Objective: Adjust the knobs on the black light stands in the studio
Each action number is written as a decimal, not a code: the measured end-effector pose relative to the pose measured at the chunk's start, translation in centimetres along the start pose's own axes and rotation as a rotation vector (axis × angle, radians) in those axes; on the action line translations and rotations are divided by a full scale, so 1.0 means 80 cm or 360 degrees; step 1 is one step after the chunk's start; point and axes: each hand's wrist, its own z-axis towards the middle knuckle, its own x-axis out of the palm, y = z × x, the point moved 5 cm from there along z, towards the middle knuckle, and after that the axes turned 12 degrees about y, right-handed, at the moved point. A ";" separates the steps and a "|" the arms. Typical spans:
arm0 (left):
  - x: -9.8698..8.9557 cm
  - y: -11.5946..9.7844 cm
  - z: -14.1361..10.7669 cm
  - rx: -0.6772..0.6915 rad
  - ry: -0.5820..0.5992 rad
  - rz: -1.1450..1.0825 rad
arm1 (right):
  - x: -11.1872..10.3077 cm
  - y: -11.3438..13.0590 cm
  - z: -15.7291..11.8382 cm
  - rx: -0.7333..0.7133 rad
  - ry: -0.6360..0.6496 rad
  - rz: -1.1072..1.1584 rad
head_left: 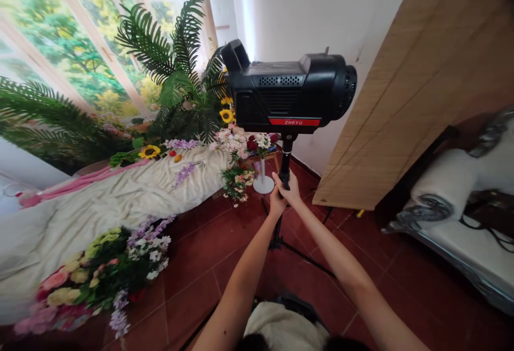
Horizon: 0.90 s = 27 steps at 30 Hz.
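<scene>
A black studio light (289,91) with a red label reading ZHEYU sits on top of a black stand (286,161), a little right of the middle of the view. Both my hands are wrapped round the stand's pole just below the light. My left hand (277,198) is the lower one, closed on the pole from the left. Beside and slightly above it, my right hand (292,188) is closed round the same pole from the right. Below my hands the stand's legs (307,259) spread over the red tiled floor (209,249).
Cream cloth (132,201) with flowers and fruit covers a low surface at left. A flower bouquet (100,271) lies at its front. Palm leaves (180,56) rise behind. To the right are a leaning tan panel (385,99) and a white sofa (477,222) with a dark bag.
</scene>
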 end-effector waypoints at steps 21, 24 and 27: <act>0.011 -0.016 -0.015 -0.0041 -0.0053 0.0200 | -0.039 0.109 0.066 -0.0328 -0.0062 -0.0129; 0.011 -0.010 -0.016 -0.0041 -0.0056 0.0199 | -0.046 0.120 0.059 -0.0361 0.0053 -0.0176; 0.011 -0.007 -0.014 -0.0021 -0.0071 0.0196 | -0.058 0.128 0.039 -0.0367 0.0208 -0.0216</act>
